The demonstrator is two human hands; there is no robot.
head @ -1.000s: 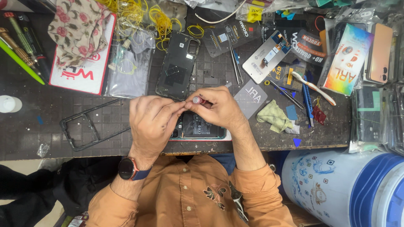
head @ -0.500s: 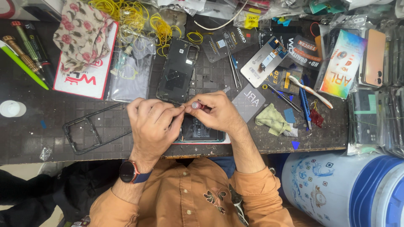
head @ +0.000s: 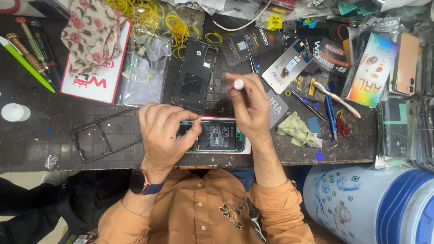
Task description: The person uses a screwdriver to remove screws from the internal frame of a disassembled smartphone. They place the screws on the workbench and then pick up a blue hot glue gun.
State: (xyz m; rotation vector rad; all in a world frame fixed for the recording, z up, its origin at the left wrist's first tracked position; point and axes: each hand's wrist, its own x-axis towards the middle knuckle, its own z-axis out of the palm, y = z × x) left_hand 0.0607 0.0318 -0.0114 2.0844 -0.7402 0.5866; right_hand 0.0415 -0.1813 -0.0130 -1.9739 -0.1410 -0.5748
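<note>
An opened phone point(head: 220, 136) with its battery showing lies at the near edge of the dark work mat point(head: 49, 140). My left hand point(head: 165, 133) rests on the phone's left end, fingers curled over its top edge. My right hand point(head: 248, 106) is raised above the phone's right part and grips a small tool with a white round cap point(head: 238, 84), probably a screwdriver, held upright. Its tip is hidden by my fingers.
A black phone back cover point(head: 195, 74) lies just behind the phone and a black phone frame point(head: 97, 135) to its left. Yellow rubber bands point(head: 174, 25), screwdrivers point(head: 27, 54), a toothbrush point(head: 337, 98), a yellow cloth point(head: 294, 129) and packaged parts crowd the mat. A blue-white drum point(head: 366, 205) stands at lower right.
My hands have come apart. The left one dropped onto the phone's left end. The right one lifted and now holds the capped tool upright.
</note>
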